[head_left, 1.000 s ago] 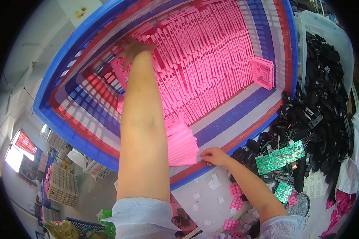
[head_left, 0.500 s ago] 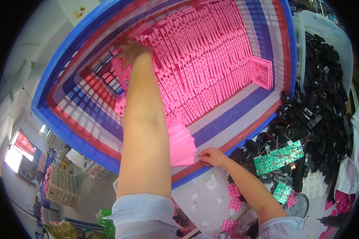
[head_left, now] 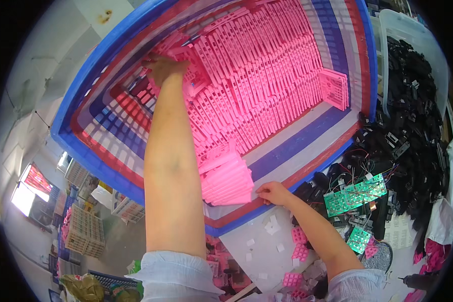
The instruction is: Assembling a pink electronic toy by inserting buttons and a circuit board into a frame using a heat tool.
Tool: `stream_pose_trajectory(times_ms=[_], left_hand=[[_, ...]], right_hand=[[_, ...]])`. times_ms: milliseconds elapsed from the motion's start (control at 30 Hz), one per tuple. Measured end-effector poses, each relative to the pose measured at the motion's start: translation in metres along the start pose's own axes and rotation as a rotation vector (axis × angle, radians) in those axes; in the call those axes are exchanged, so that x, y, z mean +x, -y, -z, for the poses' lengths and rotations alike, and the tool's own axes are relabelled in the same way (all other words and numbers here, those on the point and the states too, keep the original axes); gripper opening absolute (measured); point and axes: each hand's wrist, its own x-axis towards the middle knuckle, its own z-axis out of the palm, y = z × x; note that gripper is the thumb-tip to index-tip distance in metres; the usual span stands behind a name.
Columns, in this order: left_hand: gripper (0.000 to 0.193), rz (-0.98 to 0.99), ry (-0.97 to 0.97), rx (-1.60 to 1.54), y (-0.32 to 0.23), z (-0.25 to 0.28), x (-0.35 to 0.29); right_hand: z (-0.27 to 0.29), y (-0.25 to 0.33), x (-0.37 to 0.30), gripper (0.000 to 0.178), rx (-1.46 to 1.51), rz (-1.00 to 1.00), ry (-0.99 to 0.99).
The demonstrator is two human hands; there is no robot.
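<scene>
Nearby, the right hand (head_left: 273,193) pinches a stack of pink frames (head_left: 227,180) on the blue crate's rim (head_left: 287,189); farther in, the left hand (head_left: 165,68) grips more frames among the many rows (head_left: 256,80) left inside.

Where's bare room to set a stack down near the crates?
Free: white tabletop between crate rim and right hand, only paper scraps. Crowded: pink trays fill the crate; black parts and green boards cover the right.

Green circuit boards (head_left: 355,194) lie beside black parts (head_left: 412,126).
</scene>
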Motion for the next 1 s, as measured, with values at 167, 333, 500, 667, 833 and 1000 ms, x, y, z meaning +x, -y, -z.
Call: stream_pose_trajectory(times_ms=[167,333,500,667,833,1000], left_hand=[[0.121,-0.067,0.011,-0.051,0.013,0.006,-0.005],[0.120,-0.097,0.008,-0.107,0.024,0.003,-0.005],[0.122,-0.127,0.033,-0.129,0.034,0.007,-0.013],[0.122,-0.155,-0.001,-0.184,0.049,0.001,-0.010],[0.121,-0.196,-0.033,-0.259,0.047,-0.002,-0.012],[0.117,-0.146,0.003,-0.210,0.045,-0.002,-0.018]], right_hand=[[0.003,0.009,-0.002,0.021,0.053,-0.014,0.011],[0.027,0.044,0.016,0.025,-0.101,0.094,-0.159],[0.045,0.150,0.053,0.037,-0.395,0.403,-0.358],[0.043,0.188,0.085,0.043,-0.545,0.422,-0.320],[0.049,0.125,0.103,0.041,-0.583,0.424,-0.497],[0.039,0.191,0.114,0.036,-0.466,0.512,-0.483]])
